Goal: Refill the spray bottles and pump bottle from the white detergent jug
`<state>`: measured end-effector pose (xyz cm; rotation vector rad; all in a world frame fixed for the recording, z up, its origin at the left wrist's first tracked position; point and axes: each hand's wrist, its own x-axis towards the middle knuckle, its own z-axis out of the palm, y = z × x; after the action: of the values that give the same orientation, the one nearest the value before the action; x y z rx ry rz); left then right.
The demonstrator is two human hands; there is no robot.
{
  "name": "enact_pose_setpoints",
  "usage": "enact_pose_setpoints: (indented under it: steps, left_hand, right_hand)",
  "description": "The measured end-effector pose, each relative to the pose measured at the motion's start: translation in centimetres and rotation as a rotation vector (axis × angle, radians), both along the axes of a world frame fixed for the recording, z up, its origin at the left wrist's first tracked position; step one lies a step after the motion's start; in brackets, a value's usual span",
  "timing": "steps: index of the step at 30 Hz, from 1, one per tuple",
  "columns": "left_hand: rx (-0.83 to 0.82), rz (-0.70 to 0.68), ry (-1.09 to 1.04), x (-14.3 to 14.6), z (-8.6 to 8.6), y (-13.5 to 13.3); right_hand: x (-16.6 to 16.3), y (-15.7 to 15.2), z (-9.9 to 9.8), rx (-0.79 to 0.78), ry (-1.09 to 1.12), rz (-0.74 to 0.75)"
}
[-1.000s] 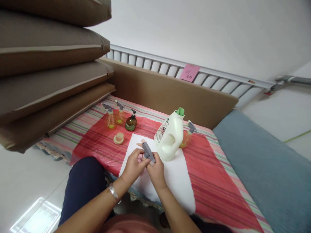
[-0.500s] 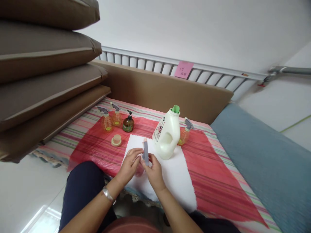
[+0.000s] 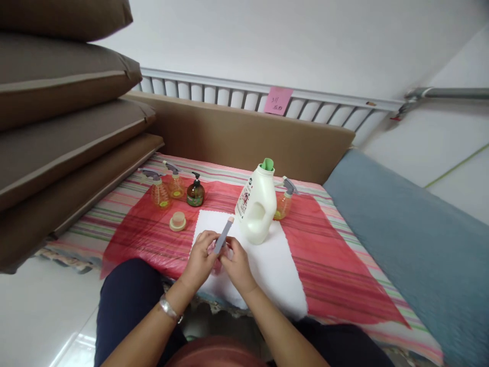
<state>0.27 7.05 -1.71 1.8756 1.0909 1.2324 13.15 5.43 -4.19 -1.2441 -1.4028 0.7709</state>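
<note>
Just above a white cloth (image 3: 284,275), my two hands are closed around a pink spray bottle (image 3: 216,267). My left hand (image 3: 201,259) wraps its left side near the neck. On the opposite side, the fingers of my right hand (image 3: 237,266) grip close under the grey trigger head (image 3: 223,237). The nozzle points away from me, angled right. My fingers hide the collar and much of the bottle body. Behind my right hand stands a large pale-green jug (image 3: 256,209) with a green piece in its mouth. A cream cap (image 3: 178,221) lies to the left.
Two yellow spray bottles (image 3: 160,193) and a dark pump bottle (image 3: 195,191) stand at the back left. Another yellow spray bottle (image 3: 282,205) is behind the jug. Red sheeting (image 3: 328,255) covers the striped cloth. Stacked brown cushions (image 3: 76,112) rise at left.
The trigger head has turned, its nozzle swinging from nearly straight ahead to the right. Both hands have shifted their hold around the neck. The camera view has moved slightly.
</note>
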Motion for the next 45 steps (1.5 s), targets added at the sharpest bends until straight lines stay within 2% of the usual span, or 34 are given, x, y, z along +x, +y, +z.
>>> enact_pose_setpoints:
  steps: [6, 8, 12, 16, 21, 25, 28, 33, 37, 40, 45]
  left_hand:
    - [-0.088, -0.228, -0.014, -1.6, 0.6, 1.5]
    - [-0.108, -0.261, -0.027, -1.8, 0.5, 1.9]
    - [-0.127, -0.157, -0.077, -1.7, -0.3, 1.8]
    - [-0.09, -0.073, -0.066, -1.4, -1.0, 0.5]
    - [-0.071, 0.007, -0.105, -0.7, -0.8, -1.0]
    - [-0.054, 0.052, -0.129, -0.6, -0.6, -0.9]
    - [-0.04, 0.036, -0.129, -1.1, -0.6, -0.1]
    - [-0.118, -0.108, -0.177, -1.6, -1.5, 1.1]
    - [-0.108, -0.02, -0.234, -0.9, -2.2, 1.3]
    - [-0.092, 0.054, -0.231, -0.4, -2.0, 1.3]
    - [-0.114, 0.014, -0.159, -0.9, -1.3, 1.4]
  right_hand:
    - [1.1, -0.2, 1.6, 0.026, 0.111, 0.123]
    - [1.2, -0.2, 2.1, 0.036, 0.138, 0.132]
    - [0.7, -0.3, 2.3, 0.035, 0.171, 0.068]
    - [0.0, -0.3, 1.8, 0.024, 0.19, 0.009]
    - [-0.5, -0.4, 1.3, 0.035, 0.162, -0.016]
    - [-0.4, -0.6, 1.1, 0.064, 0.119, 0.023]
    - [-0.3, -0.6, 1.1, 0.081, 0.107, 0.031]
    - [-0.7, -0.5, 0.6, 0.081, 0.107, -0.018]
    - [-1.1, -0.2, -0.1, 0.085, 0.094, -0.029]
    - [-1.2, 0.0, -0.3, 0.089, 0.076, -0.02]
    - [-0.5, -1.0, -0.1, 0.109, 0.018, 0.052]
